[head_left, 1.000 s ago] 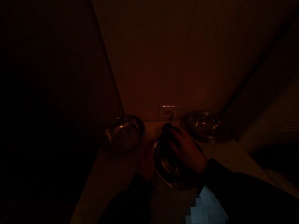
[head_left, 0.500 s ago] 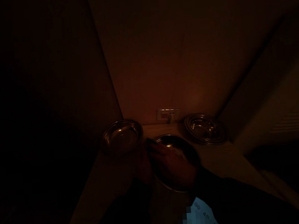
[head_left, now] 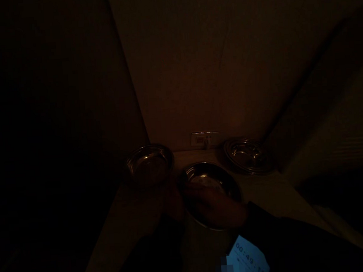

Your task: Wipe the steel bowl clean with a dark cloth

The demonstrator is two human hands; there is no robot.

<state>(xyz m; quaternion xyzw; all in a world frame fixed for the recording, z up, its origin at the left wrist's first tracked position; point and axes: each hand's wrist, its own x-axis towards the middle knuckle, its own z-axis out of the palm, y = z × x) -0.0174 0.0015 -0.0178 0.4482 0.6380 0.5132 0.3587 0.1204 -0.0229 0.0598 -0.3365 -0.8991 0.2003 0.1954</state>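
Since one second ago, the right hand (head_left: pixel 217 210) has shifted from the far side of the round, shiny metal bowl (head_left: pixel 207 166) toward its left. Left of that bowl and farther back stands another round, silvery metal bowl (head_left: pixel 148 158) on the pale surface (head_left: pixel 119 227). Just beside the landmark bowl's left rim is the dim left hand (head_left: pixel 173 200), below it a dark sleeve; whether its fingers are apart or together, I cannot tell. Across the landmark bowl's near left part lies the right hand, its fingers close together near something dark (head_left: pixel 182 178); whether they grip it is too dim to tell. Behind this bowl is a rectangular wall socket (head_left: pixel 204 138). To its near right, a blue-lit panel (head_left: pixel 250 255) shows digits beginning 00:49. Farther back right rests a round, shallow, many-rimmed metal dish (head_left: pixel 243 152).
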